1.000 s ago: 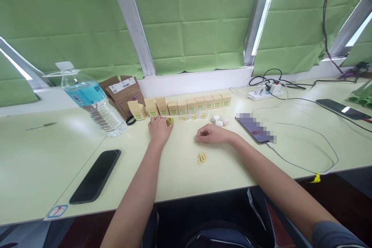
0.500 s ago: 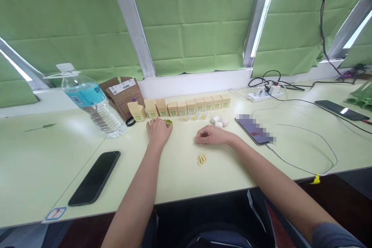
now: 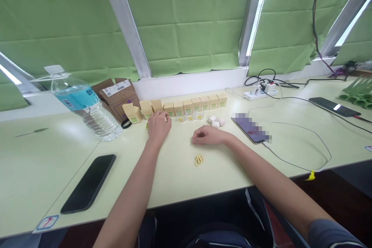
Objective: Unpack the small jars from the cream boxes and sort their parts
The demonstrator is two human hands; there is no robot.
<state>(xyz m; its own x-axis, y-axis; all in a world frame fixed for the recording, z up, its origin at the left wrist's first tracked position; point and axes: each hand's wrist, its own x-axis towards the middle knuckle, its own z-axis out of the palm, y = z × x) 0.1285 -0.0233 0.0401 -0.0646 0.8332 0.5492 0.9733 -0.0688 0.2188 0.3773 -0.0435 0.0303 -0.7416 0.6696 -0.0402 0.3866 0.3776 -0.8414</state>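
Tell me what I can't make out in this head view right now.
- Green item under the left hand: covered by the fingers.
- Right hand curled; cannot tell if it holds anything.
- Phone screen: blurred out.
- Print on the small boxes: too small.
- Green tubes: cut off by the right edge.

A pale green-cream table (image 3: 43,170) runs the full width below a white sill (image 3: 188,81). Behind it, creased green blinds (image 3: 186,19) cover slanted windows, split by grey metal frames (image 3: 124,23); daylight leaks through narrow gaps beside the frames
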